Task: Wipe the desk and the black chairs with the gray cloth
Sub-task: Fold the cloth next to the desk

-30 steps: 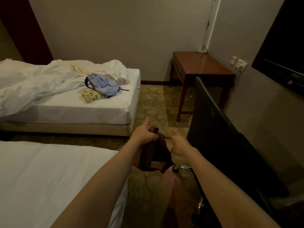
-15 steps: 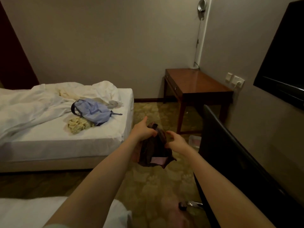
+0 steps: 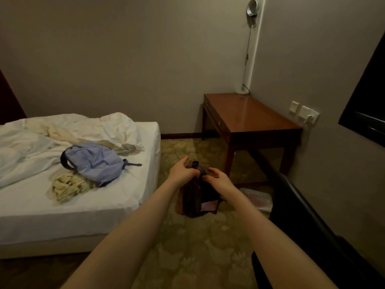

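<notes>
I hold the gray cloth (image 3: 194, 198) out in front of me above the carpet; it looks dark brownish in this dim light and hangs in folds. My left hand (image 3: 181, 173) grips its top edge from the left. My right hand (image 3: 218, 178) pinches the same edge from the right. The wooden desk (image 3: 252, 115) stands ahead in the room's right corner, its top bare except for a lamp base. A black chair (image 3: 308, 222) fills the lower right, its back towards me.
A white bed (image 3: 87, 197) on the left carries a blue backpack (image 3: 93, 161), a yellowish cloth bundle (image 3: 68, 186) and rumpled sheets. A floor lamp (image 3: 249, 49) rises behind the desk. Wall sockets (image 3: 304, 112) and a dark screen (image 3: 366, 97) are on the right wall. A packet (image 3: 258, 198) lies on the carpet.
My view has lifted and come nearer the desk; the near bed has dropped out of sight. Both hands have drawn together on the cloth's top edge.
</notes>
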A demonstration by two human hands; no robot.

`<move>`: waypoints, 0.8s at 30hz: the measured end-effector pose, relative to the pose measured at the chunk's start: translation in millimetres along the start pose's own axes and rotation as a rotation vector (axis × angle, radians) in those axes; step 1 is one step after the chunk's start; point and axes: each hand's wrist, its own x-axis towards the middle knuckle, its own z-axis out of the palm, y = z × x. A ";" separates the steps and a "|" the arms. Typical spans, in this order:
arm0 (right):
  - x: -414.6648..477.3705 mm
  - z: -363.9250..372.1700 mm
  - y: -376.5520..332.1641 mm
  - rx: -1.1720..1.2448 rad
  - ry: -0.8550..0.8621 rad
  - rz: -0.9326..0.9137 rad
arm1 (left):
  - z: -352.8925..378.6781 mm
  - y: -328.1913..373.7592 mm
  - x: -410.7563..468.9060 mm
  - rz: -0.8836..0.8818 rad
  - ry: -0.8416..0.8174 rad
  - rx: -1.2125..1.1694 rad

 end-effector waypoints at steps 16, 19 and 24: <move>252.7 -37.7 -70.5 0.406 -0.156 0.022 | 8.0 63.2 252.5 -0.059 -0.054 -0.567; 299.2 -23.5 -76.2 0.370 -0.077 0.010 | -2.0 63.6 291.0 -0.054 -0.064 -0.581; 388.8 -15.5 -92.0 0.442 0.124 0.123 | -27.8 73.6 361.1 -0.008 -0.109 -0.589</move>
